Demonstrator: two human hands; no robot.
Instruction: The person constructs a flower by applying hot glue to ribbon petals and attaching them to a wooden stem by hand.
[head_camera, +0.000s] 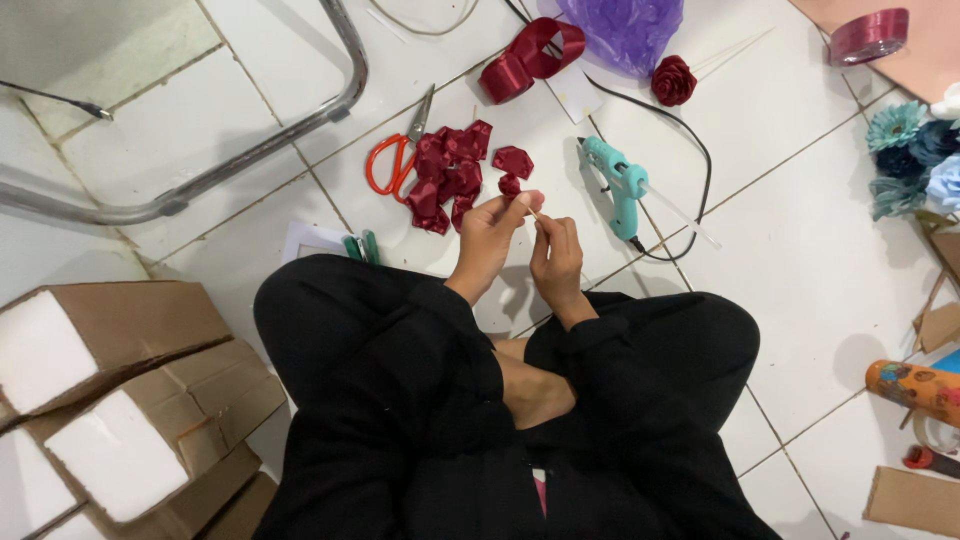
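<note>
Left hand (487, 238) pinches a dark red ribbon piece (510, 186); right hand (556, 262) grips what looks like a thin stick (538, 214) beside the glue gun (618, 182).

Two hands are seen: a left hand (487, 238) and a right hand (557, 262). One pair of scissors (395, 155), one glue gun (622, 185) and one finished rose (673, 80) are counted. Two ribbon rolls are shown, one by the bag (528, 58) and one top right (868, 35). One purple bag (625, 30) is seen. The petals in the pile (450, 172) cannot be counted exactly.
</note>
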